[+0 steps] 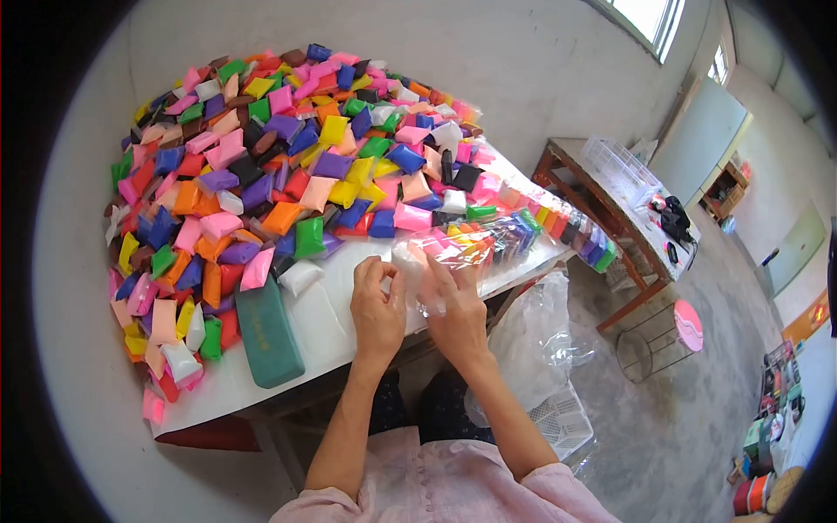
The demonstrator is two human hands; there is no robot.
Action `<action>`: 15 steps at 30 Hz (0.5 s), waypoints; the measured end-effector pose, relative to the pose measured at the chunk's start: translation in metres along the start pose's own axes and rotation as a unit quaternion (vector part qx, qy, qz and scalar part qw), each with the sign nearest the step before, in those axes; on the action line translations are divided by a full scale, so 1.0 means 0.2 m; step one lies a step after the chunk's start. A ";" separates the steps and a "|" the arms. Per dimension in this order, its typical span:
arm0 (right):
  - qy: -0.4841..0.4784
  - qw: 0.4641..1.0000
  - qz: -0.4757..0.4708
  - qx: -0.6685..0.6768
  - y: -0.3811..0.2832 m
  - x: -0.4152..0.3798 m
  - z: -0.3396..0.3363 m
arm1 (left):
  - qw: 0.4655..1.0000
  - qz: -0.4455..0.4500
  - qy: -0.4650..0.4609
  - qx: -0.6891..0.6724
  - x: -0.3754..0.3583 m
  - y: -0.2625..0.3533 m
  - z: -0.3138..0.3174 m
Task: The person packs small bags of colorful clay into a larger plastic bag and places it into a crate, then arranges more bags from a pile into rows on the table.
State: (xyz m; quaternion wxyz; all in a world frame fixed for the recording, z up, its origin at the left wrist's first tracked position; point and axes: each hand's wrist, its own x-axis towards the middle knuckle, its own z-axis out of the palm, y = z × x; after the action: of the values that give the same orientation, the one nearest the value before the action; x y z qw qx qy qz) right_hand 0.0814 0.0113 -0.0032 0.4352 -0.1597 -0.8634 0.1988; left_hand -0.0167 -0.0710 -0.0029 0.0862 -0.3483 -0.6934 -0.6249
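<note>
My left hand (379, 312) is at the table's front edge, its fingertips closed together at the left side of a clear plastic bag (425, 277). My right hand (455, 312) is on the bag's other side, its fingers partly inside or behind the film; what they pinch is unclear. Colourful packets show through clear film (466, 248) just beyond my right hand. A big heap of small coloured packets (333, 166) covers the table to the left and behind. A white packet (301, 276) and a green box (268, 336) lie left of my hands.
Wrapped rows of coloured packets (558, 218) lie along the table's right end. Clear plastic bags (534, 336) hang over a white basket (562, 420) beside my legs. Farther right are a wooden table (610, 193) with a crate (621, 166) and a pink-topped stool (688, 326).
</note>
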 end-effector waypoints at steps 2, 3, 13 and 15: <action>0.017 1.000 -0.008 -0.012 0.03 -0.04 0.00 | 1.000 0.010 -0.005 0.009 0.00 -0.04 0.00; 0.033 0.999 -0.011 -0.018 0.05 -0.06 0.01 | 1.000 0.015 -0.008 0.014 0.00 -0.05 0.00; 0.061 0.986 -0.134 -0.074 0.11 0.04 0.08 | 0.998 -0.036 -0.052 -0.013 0.01 -0.05 -0.02; 0.074 0.993 -0.073 -0.051 0.08 0.01 0.06 | 0.998 -0.043 -0.052 -0.016 0.02 -0.03 -0.03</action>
State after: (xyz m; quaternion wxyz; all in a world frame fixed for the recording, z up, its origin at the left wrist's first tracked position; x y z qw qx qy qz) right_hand 0.0715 0.0232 -0.0157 0.5027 -0.1327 -0.8471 0.1099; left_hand -0.0245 -0.0752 -0.0043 0.0169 -0.3516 -0.7011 -0.6201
